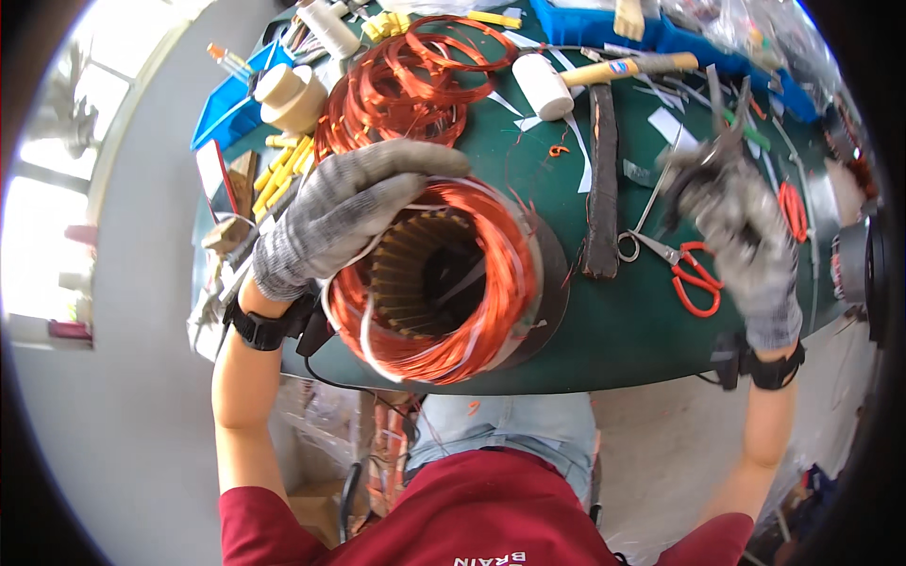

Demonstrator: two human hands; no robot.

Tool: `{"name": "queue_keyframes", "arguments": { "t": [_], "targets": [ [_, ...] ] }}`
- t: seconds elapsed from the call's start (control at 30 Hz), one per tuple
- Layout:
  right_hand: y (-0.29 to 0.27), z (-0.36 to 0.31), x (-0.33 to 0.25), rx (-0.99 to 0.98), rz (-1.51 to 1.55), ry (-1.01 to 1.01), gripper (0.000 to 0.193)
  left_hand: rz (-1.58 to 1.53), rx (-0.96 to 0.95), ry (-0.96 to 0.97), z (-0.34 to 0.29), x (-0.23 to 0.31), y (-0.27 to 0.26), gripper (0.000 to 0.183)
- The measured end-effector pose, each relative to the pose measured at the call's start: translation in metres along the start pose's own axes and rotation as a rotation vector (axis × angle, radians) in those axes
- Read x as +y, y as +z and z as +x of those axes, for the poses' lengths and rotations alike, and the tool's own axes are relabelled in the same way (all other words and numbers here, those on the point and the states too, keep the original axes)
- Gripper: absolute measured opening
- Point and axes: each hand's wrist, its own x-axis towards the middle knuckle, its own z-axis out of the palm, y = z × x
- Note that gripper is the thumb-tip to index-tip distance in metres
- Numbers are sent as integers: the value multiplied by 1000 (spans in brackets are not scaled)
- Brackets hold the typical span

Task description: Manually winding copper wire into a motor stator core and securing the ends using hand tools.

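Note:
A motor stator [552,274] stands at the table's front edge, its bore facing up. A thick ring of copper windings [510,250], with white sleeving, crowns it; slot liners line the bore. My left hand [344,203], in a grey knit glove, lies across the ring's upper left side with its fingers stretched out. To the right, my gloved right hand [750,231] is closed around dark-handled scissors [727,137], their grey blades apart and pointing away from me. Motion blurs this hand and the tool. Red-handled scissors [694,278] lie on the table beside it.
Loose copper coils [396,94] lie behind the stator. A white-headed mallet [545,87], a dark wrapped bar [602,179] and paper strips are right of them. Yellow tubes [281,176], a cream spool [293,99] and blue bins [604,24] line the green table's [651,349] edges.

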Motion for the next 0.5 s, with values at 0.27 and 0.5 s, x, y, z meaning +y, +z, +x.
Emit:
{"name": "queue_keyframes", "arguments": {
  "t": [0.27,0.5],
  "targets": [
    [42,-28,57,-49,-1069,-268,25,-142,-113,124,9,-13,-5,34],
    [64,-31,36,53,-1373,-213,22,-257,-105,112,22,-14,7,27]
  ]
}}
